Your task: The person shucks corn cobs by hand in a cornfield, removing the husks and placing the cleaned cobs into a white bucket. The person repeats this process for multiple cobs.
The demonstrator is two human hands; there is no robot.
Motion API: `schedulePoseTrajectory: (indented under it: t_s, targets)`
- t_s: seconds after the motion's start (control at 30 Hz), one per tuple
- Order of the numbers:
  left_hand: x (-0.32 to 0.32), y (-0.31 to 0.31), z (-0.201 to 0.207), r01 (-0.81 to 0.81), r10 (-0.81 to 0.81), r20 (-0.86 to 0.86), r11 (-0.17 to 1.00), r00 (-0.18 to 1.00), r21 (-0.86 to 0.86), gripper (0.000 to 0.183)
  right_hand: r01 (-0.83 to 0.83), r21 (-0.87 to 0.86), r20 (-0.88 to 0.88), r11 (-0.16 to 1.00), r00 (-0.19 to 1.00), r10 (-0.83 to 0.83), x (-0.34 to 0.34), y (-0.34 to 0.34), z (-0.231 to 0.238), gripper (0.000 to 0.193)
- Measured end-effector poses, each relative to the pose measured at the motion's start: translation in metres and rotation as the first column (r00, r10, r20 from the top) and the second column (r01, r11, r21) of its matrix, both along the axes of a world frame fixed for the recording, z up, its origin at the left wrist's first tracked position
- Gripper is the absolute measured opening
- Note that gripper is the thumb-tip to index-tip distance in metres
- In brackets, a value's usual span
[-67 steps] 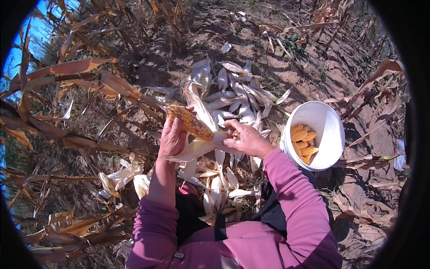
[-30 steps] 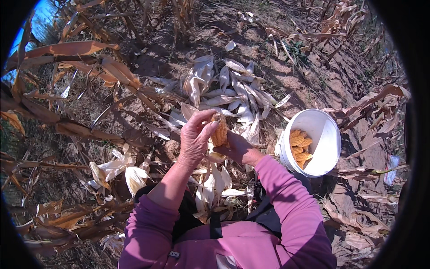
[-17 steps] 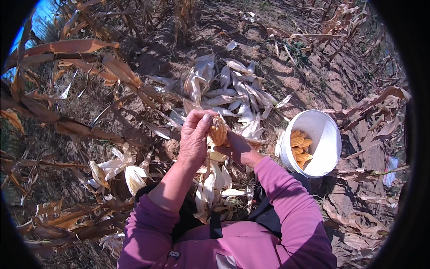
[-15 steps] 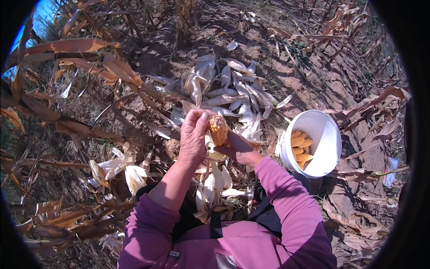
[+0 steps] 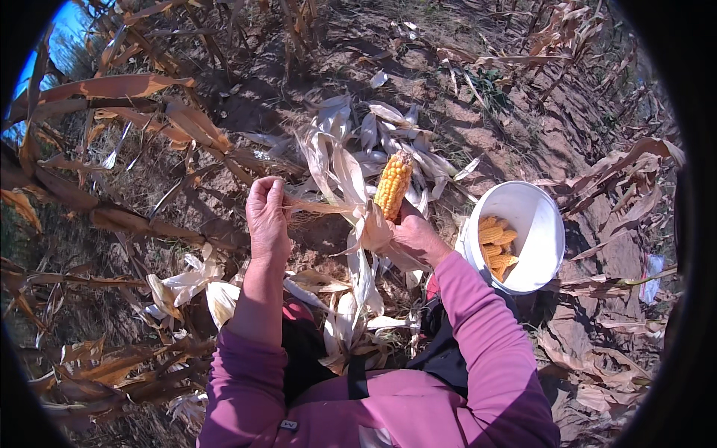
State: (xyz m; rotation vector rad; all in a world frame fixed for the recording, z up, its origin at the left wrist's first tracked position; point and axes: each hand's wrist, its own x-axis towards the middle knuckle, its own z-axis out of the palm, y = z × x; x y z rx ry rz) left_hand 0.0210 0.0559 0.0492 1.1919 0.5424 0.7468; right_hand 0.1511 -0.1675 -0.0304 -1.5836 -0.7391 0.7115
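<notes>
A yellow ear of corn (image 5: 393, 185) points up and away in front of me, most of its kernels bare. My right hand (image 5: 420, 237) is closed around its lower end, where pale husk (image 5: 375, 230) hangs folded back. To the left, my left hand (image 5: 267, 222) pinches the tip of a dry husk strip that stretches across from the base of the ear. The part between those fingertips is hidden.
A white bucket (image 5: 553, 243) with several husked ears (image 5: 493, 235) stands right of my right arm. Loose husks (image 5: 340, 112) lie heaped on the soil ahead, and more husks (image 5: 183, 284) lie to the left. Dry corn stalks (image 5: 112, 213) lean in from the left.
My left hand has moved left and away from the ear, drawing a husk strip out. Much more of the ear is bare now, and it stands farther right in my right hand.
</notes>
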Motion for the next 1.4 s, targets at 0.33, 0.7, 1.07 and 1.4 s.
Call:
schedulePoseTrajectory:
  t_s: [0.33, 0.7, 1.07, 1.4]
  targets:
    - [-0.015, 0.046, -0.007, 0.228, 0.089, -0.479, 0.794, 0.873, 0.564, 0.025, 0.227, -0.294, 0.403, 0.928, 0.91, -0.095, -0.009, 0.003, 0.055, 0.069]
    - [0.013, -0.049, 0.0, 0.558, -0.554, -0.1, 0.83, 0.826, 0.016, 0.052, 0.244, -0.323, 0.607, 0.914, 0.795, 0.002, -0.035, 0.017, 0.053, 0.059]
    - [0.004, -0.032, -0.018, 0.559, -0.569, 0.042, 0.788, 0.822, -0.26, 0.035, 0.192, -0.061, 0.552, 0.979, 0.824, -0.127, -0.035, 0.02, 0.058, 0.051]
    - [0.006, -0.039, -0.018, 0.595, -0.606, 0.071, 0.741, 0.793, -0.311, 0.041, 0.215, 0.208, 0.507, 0.954, 0.81, -0.293, -0.029, 0.014, 0.069, 0.034]
